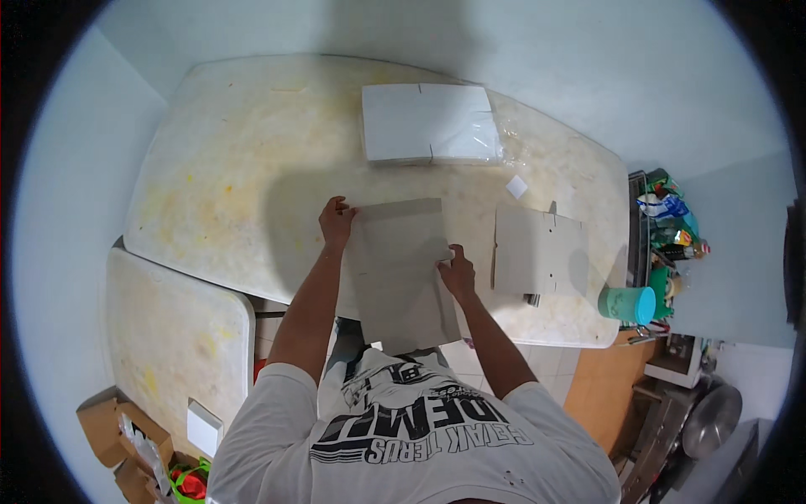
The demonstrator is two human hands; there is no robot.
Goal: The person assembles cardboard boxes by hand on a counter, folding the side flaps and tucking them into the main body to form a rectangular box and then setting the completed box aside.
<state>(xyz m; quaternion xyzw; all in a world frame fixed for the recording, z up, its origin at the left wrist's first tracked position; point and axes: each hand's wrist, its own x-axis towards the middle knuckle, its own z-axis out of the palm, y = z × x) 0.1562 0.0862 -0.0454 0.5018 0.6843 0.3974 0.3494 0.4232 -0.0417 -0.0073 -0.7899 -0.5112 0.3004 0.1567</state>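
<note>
Nearest, large black and grey lettering is printed across the white shirt (420, 428) that is worn. From its sleeves both bare forearms are stretched forward and slanted inward, the left one farther out. Between them a grey-brown cardboard sheet (401, 277) is held, its near end carried past the near edge of the surface (218, 189) toward the shirt. At the sheet's right edge, beyond its middle, the right grip (457, 277) is closed, the edge pinched by thumb and curled fingers. To the right, a teal cup (628, 305) and a flat cardboard piece (533, 248) with small dark holes are seen. Farther on, the sheet's far left corner is pinched in the left grip (337, 225). Packages (667, 206) are gathered at the right, their labels too small to be read. Farthest, a white stack (424, 122) is partly covered by clear plastic
</note>
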